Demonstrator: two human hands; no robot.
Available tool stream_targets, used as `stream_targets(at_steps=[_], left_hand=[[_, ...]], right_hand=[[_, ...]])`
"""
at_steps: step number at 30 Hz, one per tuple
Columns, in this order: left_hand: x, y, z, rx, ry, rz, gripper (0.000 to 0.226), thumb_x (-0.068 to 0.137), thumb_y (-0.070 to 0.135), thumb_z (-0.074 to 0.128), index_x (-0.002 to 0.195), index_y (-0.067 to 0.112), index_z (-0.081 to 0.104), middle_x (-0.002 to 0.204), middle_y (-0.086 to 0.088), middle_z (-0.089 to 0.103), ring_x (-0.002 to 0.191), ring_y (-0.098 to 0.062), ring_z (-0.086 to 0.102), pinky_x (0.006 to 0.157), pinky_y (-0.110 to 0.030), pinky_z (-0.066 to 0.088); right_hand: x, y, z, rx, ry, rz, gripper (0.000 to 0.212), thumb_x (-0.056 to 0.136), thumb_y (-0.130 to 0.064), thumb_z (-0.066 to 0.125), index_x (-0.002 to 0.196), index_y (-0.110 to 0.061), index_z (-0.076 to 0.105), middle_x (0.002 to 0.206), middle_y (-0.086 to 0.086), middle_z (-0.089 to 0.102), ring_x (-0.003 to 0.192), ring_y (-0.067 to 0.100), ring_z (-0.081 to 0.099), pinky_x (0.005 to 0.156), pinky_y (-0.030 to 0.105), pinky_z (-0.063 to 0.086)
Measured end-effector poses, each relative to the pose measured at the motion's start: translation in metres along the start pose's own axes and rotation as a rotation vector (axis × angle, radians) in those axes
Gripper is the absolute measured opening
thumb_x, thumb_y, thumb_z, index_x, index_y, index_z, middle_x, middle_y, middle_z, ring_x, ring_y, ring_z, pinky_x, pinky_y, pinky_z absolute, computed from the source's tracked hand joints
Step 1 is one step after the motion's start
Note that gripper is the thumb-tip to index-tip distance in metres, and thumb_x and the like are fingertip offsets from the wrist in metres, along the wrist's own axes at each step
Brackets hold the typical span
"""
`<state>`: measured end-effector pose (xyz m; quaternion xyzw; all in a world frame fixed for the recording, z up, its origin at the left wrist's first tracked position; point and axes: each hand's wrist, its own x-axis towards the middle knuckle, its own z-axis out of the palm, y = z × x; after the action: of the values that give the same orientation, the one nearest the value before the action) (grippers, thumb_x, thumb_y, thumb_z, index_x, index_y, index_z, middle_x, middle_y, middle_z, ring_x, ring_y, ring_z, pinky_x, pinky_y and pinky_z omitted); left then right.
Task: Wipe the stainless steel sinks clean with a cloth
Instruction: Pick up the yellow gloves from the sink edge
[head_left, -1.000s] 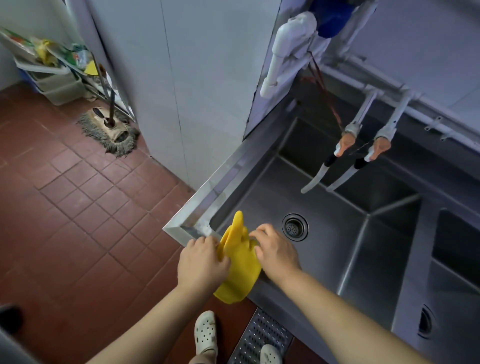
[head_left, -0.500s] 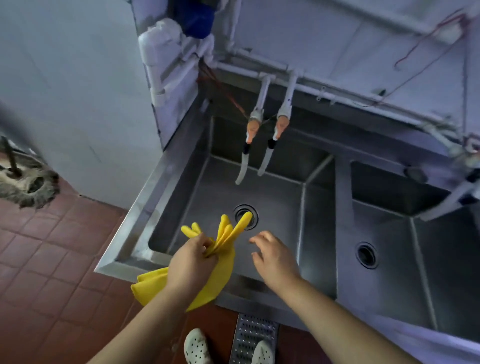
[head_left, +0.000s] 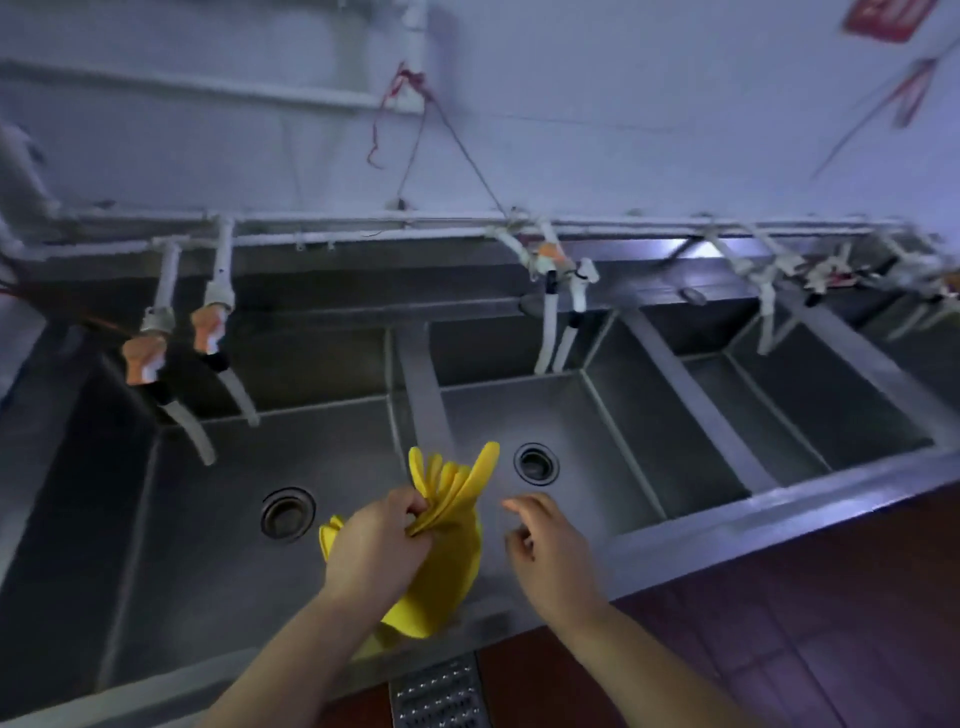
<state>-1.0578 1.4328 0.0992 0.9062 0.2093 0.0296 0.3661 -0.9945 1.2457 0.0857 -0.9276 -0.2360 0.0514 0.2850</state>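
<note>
Head view, my left hand (head_left: 375, 545): fingers curled round the yellow rubber gloves (head_left: 451, 525), bunched, held over the sink divider (head_left: 423, 395)
Glove axis: fingertips point up and away, cuffs hang toward me
My right hand (head_left: 545, 545): loosely curled, holding nothing, just right of the gloves
Nearer hand: right, likely to take a glove
Sinks (head_left: 208, 519): below; no cloth visible

View swung right; left hand (head_left: 375, 548) w/ gloves (head_left: 451, 525) now over sink divider (head_left: 425, 400).
</note>
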Motion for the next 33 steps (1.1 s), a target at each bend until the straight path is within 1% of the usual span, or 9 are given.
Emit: stream_targets(at_steps=[6,10,15,18,22,25,27,30,33], left_hand=[[0.005,0.133,0.104,0.089,-0.098,0.157,0.021,0.076,0.028,0.067,0.079,0.037,0.049,0.089,0.011,0.066,0.079,-0.016,0.061,0.062,-0.030,0.045],[0.006,0.227,0.177,0.154,-0.143,0.260,0.019,0.077,0.026,0.064,0.077,0.035,0.047,0.085,0.008,0.064,0.069,-0.012,0.055,0.051,-0.028,0.035],[0.009,0.325,0.259,0.179,-0.245,0.365,0.018,0.077,0.020,0.060,0.077,0.033,0.048,0.085,0.006,0.063,0.080,-0.017,0.057,0.061,-0.032,0.042],[0.019,0.378,0.300,0.191,-0.322,0.440,0.020,0.074,0.014,0.056,0.087,0.029,0.053,0.087,0.007,0.062,0.083,-0.018,0.057,0.059,-0.033,0.039],[0.043,0.444,0.358,0.222,-0.410,0.587,0.020,0.072,0.014,0.054,0.086,0.028,0.050,0.092,0.010,0.062,0.088,-0.017,0.056,0.063,-0.029,0.037],[0.068,0.492,0.403,0.265,-0.482,0.751,0.020,0.073,0.017,0.054,0.091,0.027,0.055,0.106,0.014,0.065,0.100,-0.015,0.058,0.073,-0.030,0.042],[0.086,0.524,0.431,0.254,-0.552,0.839,0.018,0.074,0.019,0.054,0.090,0.028,0.056,0.112,0.019,0.065,0.101,-0.012,0.058,0.071,-0.026,0.040],[0.117,0.574,0.468,0.149,-0.666,0.901,0.015,0.071,0.016,0.056,0.081,0.027,0.056,0.110,0.021,0.067,0.099,-0.007,0.059,0.059,-0.010,0.032],[0.145,0.624,0.501,0.087,-0.750,0.930,0.018,0.069,0.013,0.056,0.081,0.026,0.057,0.110,0.026,0.066,0.102,-0.003,0.059,0.074,-0.018,0.044]], right_hand=[[-0.039,0.141,-0.092,0.006,0.037,0.059,0.028,0.091,-0.017,0.052,0.116,-0.026,0.059,0.119,-0.014,0.052,0.091,0.004,0.058,0.077,0.020,0.047],[-0.057,0.237,-0.164,-0.045,0.105,0.116,0.031,0.090,-0.016,0.053,0.117,-0.027,0.060,0.119,-0.012,0.057,0.094,0.008,0.060,0.074,0.019,0.044],[-0.073,0.326,-0.246,-0.079,0.266,0.155,0.039,0.081,-0.021,0.060,0.119,-0.023,0.059,0.119,-0.008,0.057,0.099,0.014,0.059,0.076,0.019,0.043],[-0.071,0.369,-0.284,-0.151,0.341,0.106,0.049,0.073,-0.034,0.064,0.119,-0.020,0.056,0.120,-0.005,0.056,0.107,0.014,0.051,0.090,0.027,0.044],[-0.058,0.434,-0.328,-0.246,0.264,0.137,0.064,0.069,-0.043,0.064,0.129,-0.024,0.049,0.129,-0.009,0.049,0.117,0.015,0.041,0.097,0.033,0.036],[-0.047,0.487,-0.362,-0.309,0.213,0.196,0.074,0.068,-0.044,0.064,0.137,-0.030,0.040,0.136,-0.012,0.043,0.122,0.011,0.029,0.095,0.029,0.026],[-0.042,0.521,-0.387,-0.354,0.179,0.236,0.077,0.069,-0.049,0.065,0.139,-0.034,0.036,0.138,-0.014,0.041,0.124,0.011,0.026,0.093,0.027,0.021],[-0.033,0.567,-0.425,-0.380,0.132,0.315,0.075,0.070,-0.055,0.066,0.138,-0.037,0.039,0.138,-0.013,0.041,0.125,0.013,0.029,0.095,0.030,0.023],[-0.024,0.612,-0.460,-0.410,0.124,0.391,0.061,0.070,-0.057,0.065,0.125,-0.037,0.051,0.134,-0.015,0.044,0.127,0.013,0.028,0.098,0.032,0.022]])
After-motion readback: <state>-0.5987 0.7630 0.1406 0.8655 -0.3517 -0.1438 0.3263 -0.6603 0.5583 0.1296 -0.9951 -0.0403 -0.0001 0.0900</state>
